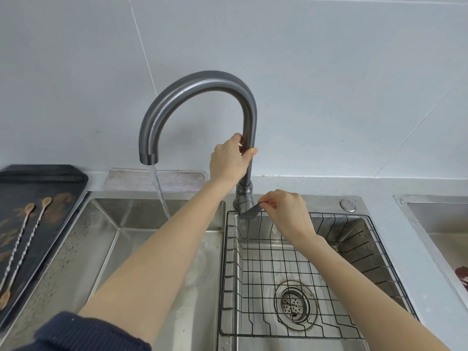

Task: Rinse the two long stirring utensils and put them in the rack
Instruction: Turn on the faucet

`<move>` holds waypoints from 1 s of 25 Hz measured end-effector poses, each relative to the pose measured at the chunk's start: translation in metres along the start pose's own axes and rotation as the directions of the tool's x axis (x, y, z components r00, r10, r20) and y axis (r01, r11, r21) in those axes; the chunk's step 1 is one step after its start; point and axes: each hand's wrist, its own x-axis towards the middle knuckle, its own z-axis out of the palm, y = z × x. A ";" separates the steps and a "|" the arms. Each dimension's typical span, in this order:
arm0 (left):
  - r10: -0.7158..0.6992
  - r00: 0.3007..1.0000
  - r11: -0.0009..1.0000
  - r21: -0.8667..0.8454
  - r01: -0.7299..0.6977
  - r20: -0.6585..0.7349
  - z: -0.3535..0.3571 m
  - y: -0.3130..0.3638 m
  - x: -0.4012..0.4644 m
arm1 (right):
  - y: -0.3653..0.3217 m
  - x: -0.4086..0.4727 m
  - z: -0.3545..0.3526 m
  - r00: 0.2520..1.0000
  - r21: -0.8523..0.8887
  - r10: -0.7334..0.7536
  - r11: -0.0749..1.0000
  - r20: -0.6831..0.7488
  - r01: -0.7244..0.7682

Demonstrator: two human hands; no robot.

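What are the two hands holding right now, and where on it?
The left hand grips the tap's upright pipe. The right hand pinches the tip of the tap lever.

no readable text, no labels, no brands, no numbers on any surface

Dark tray point(63, 178) bearing two stirrers point(24, 234)

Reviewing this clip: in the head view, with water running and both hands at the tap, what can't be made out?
- Grey lever handle: its tip is covered by the right hand.
- Two long twisted metal stirring utensils: lower ends cut by the left edge of the head view.
- Left basin of the steel sink: its drain is hidden by the left forearm.
- Dark red object: cropped at the right edge, unidentifiable.
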 end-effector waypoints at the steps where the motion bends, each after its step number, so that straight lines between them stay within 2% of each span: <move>1: -0.003 1.000 1.000 -0.004 0.003 -0.002 0.001 0.000 0.000 | 0.000 0.000 0.000 1.000 0.002 0.001 1.000 0.002 -0.001; 6: -0.042 0.999 0.999 -0.032 0.042 0.014 0.000 0.001 -0.002 | -0.002 -0.002 0.001 1.000 -0.031 -0.004 1.000 0.006 0.005; 11: -0.003 0.994 0.998 -0.058 0.009 0.111 -0.007 -0.009 -0.018 | -0.009 -0.010 -0.001 0.999 -0.128 0.024 0.992 0.027 -0.020; 17: 0.085 0.962 0.982 0.141 -0.125 0.258 -0.021 -0.032 -0.067 | -0.018 -0.029 0.005 0.996 -0.231 -0.068 0.970 0.064 0.081; 21: 0.094 0.928 0.954 0.233 -0.187 0.359 -0.029 -0.055 -0.101 | -0.028 -0.051 0.013 0.992 -0.303 -0.050 0.949 0.116 0.084; 25: 0.092 0.926 0.916 0.335 -0.223 0.366 -0.044 -0.080 -0.127 | -0.044 -0.072 0.022 0.988 -0.326 -0.009 0.943 0.152 0.059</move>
